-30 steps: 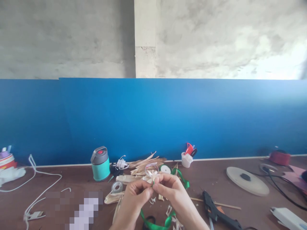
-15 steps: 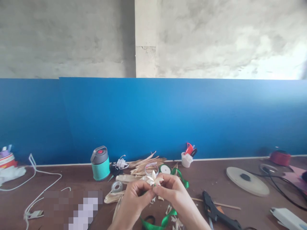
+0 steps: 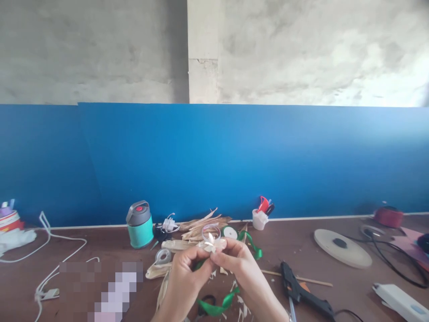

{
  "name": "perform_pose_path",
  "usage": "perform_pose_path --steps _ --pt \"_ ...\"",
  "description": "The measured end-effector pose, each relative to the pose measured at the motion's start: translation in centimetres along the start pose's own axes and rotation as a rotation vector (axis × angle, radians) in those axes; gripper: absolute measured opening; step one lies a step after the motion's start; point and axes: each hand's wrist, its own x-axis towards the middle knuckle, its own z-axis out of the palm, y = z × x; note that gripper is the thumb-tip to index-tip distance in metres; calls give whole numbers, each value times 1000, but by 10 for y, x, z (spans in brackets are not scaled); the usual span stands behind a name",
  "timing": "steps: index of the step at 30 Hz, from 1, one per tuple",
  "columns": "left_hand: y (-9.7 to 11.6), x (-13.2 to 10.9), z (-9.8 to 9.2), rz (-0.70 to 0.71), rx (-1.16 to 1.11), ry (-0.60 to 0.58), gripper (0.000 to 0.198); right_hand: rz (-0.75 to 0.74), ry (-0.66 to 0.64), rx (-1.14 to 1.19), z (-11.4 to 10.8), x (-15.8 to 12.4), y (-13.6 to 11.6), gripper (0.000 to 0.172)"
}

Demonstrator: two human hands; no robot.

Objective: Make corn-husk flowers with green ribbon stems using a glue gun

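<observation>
Between my two hands is a small cream-white flower [image 3: 210, 243] with pointed petals. My left hand [image 3: 191, 273] pinches at its base from the left, fingers closed. From the other side my right hand [image 3: 238, 264] has thumb and fingers pressed at the flower's base and petals. A bit of green shows inside my left hand, and the stem end is hidden by my fingers. Below the hands a green ribbon [image 3: 217, 308] curls on the brown table [image 3: 268, 295], among small pale scraps. Dried husk strips [image 3: 201, 226] and a roll of clear tape [image 3: 163, 256] lie just beyond.
A black glue gun [image 3: 301, 293] and a thin stick [image 3: 318, 281] lie right. A turquoise flask [image 3: 140, 228] and a white cup [image 3: 259, 219] of tools stand at the back, near a ribbon spool [image 3: 229, 232]. A round lid [image 3: 342, 257] lies far right; white cables [image 3: 63, 255] left.
The flower has turned in my fingers, so its petals show more edge-on. My right fingers have shifted closer over it. The whole view has moved slightly.
</observation>
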Motion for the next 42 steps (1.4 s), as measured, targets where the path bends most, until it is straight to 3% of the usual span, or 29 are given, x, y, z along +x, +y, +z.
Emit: perform_pose_path --steps 12,17,24,29,36,42 --pt "-6 1 1 -60 -31 -21 20 15 38 33 2 -1 0 25" --pt "-2 0 1 -71 -29 -26 19 53 -24 79 3 -2 0 26" --pt "-5 1 -3 -183 -310 -88 22 128 -107 58 -2 -2 -2 25" --pt "-6 0 -3 -229 -378 -116 24 139 -82 73 -2 -2 -1 21" --pt "-1 0 2 -201 -306 -86 23 147 -107 174 1 -2 -3 21" --pt "-2 -8 8 -48 -67 9 18 137 -171 178 0 -7 -7 21"
